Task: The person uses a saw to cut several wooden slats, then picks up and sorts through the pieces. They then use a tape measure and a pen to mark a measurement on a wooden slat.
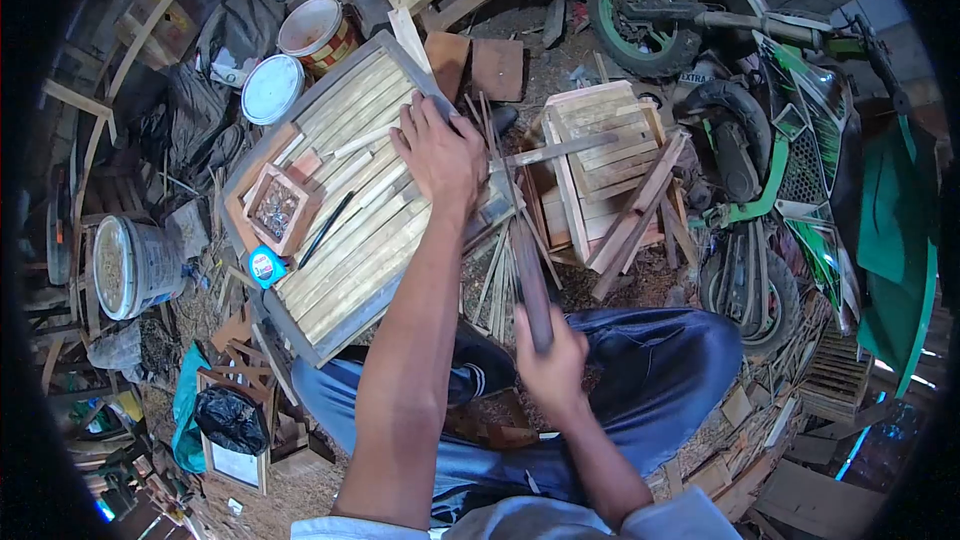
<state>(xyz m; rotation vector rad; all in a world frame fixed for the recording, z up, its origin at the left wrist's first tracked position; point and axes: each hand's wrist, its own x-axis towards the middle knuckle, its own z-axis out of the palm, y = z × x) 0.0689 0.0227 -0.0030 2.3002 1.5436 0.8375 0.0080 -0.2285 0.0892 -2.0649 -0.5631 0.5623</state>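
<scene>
My left hand [440, 155] presses down at the right edge of a slatted wooden work board [350, 240], its fingers curled over the wood. A thin wooden strip [565, 150] comes out from beneath that hand and sticks out past the edge. My right hand [553, 355] is closed around the end of a long tapering hand saw [530, 285]. The blade is blurred, seen nearly edge-on, and points up beside the strip. On the board lie a small wooden box [278, 205] of nails, a black pencil [326, 228] and a blue tape measure [266, 267].
Right of the board stands a slatted wooden crate [600, 160] with loose sticks [640, 205] leaning on it. A green motorcycle [770, 170] lies beyond. Buckets [135, 265] and a white lid [272, 90] stand at left. Wood scraps and shavings cover the floor around my crossed legs.
</scene>
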